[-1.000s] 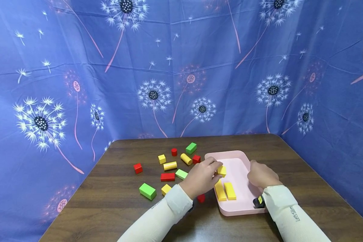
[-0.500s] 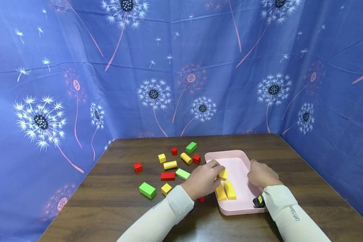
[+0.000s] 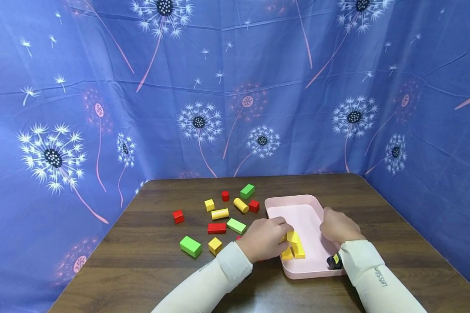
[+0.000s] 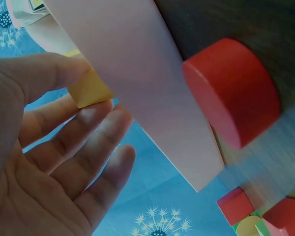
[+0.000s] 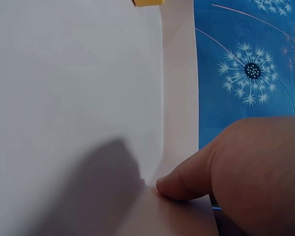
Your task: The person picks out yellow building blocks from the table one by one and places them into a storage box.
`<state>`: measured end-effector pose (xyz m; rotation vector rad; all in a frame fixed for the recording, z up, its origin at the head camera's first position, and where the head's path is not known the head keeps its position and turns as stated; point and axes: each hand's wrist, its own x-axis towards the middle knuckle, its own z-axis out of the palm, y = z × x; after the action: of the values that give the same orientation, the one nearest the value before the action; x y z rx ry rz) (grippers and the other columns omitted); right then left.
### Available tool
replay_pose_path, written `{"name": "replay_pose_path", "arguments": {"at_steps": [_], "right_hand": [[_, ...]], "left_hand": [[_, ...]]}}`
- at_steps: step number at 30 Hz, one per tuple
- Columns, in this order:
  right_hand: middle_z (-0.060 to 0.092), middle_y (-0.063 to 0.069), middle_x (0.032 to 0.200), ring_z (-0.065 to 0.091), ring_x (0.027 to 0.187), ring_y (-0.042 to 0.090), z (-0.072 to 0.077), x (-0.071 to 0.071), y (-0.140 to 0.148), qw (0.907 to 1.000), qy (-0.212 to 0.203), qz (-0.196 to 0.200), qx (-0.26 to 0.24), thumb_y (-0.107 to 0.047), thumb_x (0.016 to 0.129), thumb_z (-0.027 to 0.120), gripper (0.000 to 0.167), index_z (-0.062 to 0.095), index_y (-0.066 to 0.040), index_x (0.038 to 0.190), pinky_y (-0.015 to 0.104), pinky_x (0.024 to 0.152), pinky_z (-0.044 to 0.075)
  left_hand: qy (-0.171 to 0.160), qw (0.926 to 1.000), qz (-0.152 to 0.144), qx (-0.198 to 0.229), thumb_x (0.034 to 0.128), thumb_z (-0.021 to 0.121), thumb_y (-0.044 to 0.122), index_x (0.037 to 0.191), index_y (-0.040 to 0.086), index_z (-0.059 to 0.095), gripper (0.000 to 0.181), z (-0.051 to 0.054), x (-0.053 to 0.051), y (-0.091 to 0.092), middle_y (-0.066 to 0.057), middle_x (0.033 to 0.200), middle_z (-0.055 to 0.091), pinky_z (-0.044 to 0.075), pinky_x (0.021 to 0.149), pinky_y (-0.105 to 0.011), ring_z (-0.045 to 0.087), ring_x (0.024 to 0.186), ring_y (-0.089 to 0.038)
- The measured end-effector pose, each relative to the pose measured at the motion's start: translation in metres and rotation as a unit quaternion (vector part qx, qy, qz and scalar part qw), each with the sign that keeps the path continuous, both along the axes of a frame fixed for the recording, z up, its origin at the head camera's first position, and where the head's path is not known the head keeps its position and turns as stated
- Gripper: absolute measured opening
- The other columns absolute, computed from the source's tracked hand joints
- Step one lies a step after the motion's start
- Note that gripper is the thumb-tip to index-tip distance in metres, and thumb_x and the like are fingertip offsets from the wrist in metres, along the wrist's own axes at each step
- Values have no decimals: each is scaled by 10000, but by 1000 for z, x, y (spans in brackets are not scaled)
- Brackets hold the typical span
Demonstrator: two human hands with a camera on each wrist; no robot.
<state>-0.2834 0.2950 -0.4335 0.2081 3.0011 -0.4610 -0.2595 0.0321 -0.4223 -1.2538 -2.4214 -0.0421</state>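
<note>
My left hand (image 3: 264, 239) pinches a small yellow block (image 3: 292, 237) between thumb and fingers, over the left side of a pink tray (image 3: 297, 274). In the left wrist view this yellow block (image 4: 91, 91) is partly hidden behind the tray wall (image 4: 137, 73). Below it, two long yellow blocks (image 3: 299, 251) lie side by side in the tray, partly covered by the hand and block. My right hand (image 3: 340, 227) grips the tray's right rim. Its thumb (image 5: 187, 177) presses the inner wall in the right wrist view; the other fingers are hidden.
Left of the tray several loose blocks lie on the wooden table (image 3: 141, 261): a green block (image 3: 191, 246), a red block (image 3: 217, 228), a yellow cylinder (image 3: 220, 214) and others. A red rounded block (image 4: 236, 93) lies close outside the tray wall. A blue curtain (image 3: 235, 108) hangs behind.
My left hand has moved the yellow block toward me inside the tray, from beyond the two long yellow blocks to above them. My right hand stays on the rim.
</note>
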Motion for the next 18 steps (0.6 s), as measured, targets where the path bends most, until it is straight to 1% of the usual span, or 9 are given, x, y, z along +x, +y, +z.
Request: {"name": "replay_pose_path", "arguments": {"at_steps": [4,7,14,18], "right_hand": [[578,382,1318,657,1006,445,0,0,0,10000,11,19,-6,-106,943,535,585,379,153,1443,667,821,525],[594,376,1294,661,975,431,-1,0,1,10000,47,23,18,-105,942,530,571,390,150,1434,661,801,531],[571,382,1329,654,1046,472,-2,0,1,10000,32,21,1,-106,953,530,576,378,149,1447,681,847,517],[571,379,1332,652,1052,479,-3,0,1,10000,41,14,-18,-105,956,535,568,383,143,1445,684,854,515]], "left_hand": [[114,9997,-206,-73,880,794,396,1057,280,757,215,-1,-1,1,139,872,651,467,584,-193,550,664,-3],[156,9993,-300,-165,856,814,405,1030,286,766,216,-1,-1,2,155,822,635,455,597,-205,531,667,10],[-71,9988,-340,-340,861,817,442,1022,293,769,225,-4,0,2,170,754,590,372,564,-184,460,623,20],[-69,9986,-387,-348,855,818,469,972,297,752,219,-5,1,2,179,717,543,346,553,-179,440,608,24]]}}
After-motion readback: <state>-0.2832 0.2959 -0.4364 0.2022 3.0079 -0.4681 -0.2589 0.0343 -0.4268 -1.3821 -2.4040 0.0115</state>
